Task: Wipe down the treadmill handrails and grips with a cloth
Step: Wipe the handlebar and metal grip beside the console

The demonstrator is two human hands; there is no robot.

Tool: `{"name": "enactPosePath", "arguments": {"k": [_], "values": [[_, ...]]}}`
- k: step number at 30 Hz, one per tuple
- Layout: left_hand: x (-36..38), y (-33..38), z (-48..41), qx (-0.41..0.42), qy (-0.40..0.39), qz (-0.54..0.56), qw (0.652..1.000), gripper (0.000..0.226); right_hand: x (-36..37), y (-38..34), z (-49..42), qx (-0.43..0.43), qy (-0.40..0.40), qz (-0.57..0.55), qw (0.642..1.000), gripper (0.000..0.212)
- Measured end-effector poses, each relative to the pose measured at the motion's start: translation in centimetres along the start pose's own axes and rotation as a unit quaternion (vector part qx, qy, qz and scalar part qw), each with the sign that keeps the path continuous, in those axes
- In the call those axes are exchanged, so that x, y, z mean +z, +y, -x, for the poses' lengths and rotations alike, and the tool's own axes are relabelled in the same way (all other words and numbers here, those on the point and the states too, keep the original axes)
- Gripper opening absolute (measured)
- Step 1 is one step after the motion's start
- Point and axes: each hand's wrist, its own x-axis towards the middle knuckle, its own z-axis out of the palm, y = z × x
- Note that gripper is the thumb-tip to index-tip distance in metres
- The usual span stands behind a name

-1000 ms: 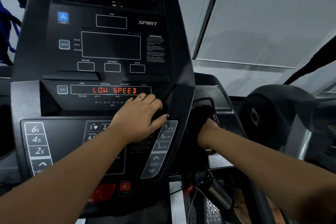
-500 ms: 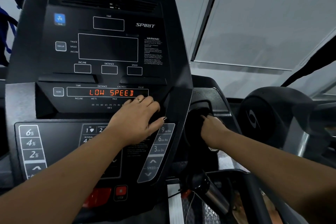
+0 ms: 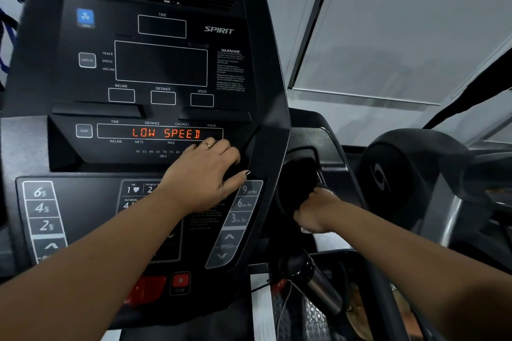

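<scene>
Right hand [image 3: 315, 210] grips the dark cloth [image 3: 297, 188] (beside the console [image 3: 166, 63]); left hand [image 3: 205, 174] rests flat, relaxed.

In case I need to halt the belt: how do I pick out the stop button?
Start at the black Spirit console filling the left of the view and drop to its bottom edge. Two red controls sit there; the stop button is the small square one on the right with STOP printed beneath, not the wider red piece beside it.

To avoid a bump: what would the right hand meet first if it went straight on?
The right hand, gripping a cloth, would probably meet the inner wall of the pocket; depth is unclear.
</scene>
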Motion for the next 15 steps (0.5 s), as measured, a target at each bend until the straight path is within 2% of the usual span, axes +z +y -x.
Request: {"name": "enactPosePath", "arguments": {"k": [2,4,7,10,11,15], "values": [[0.0,0.2,0.0,-0.001,0.001,-0.005,1.000,0.049,0.1,-0.5,0.7,0.013,-0.002,-0.144,0.990,0.042],[0.0,0.3,0.0,-0.003,0.003,-0.010,1.000,0.050,-0.4,-0.7,0.8,0.047,-0.003,-0.265,0.963,0.042],[0.0,0.4,-0.1,-0.001,0.000,-0.017,1.000,0.050,-1.2,-1.0,0.2,0.071,-0.027,-0.418,0.905,0.033],[0.1,0.4,-0.2,-0.002,0.002,-0.018,1.000,0.049,-1.0,-1.0,-0.5,0.087,-0.020,-0.557,0.826,0.039],[0.1,0.4,-0.2,-0.002,0.002,-0.019,1.000,0.049,-0.9,-0.9,-0.7,0.089,-0.032,-0.573,0.814,0.041],[0.1,0.4,-0.2,-0.001,-0.002,-0.020,1.000,0.050,-0.6,-0.8,-1.8,0.101,-0.028,-0.515,0.851,0.035]]}}
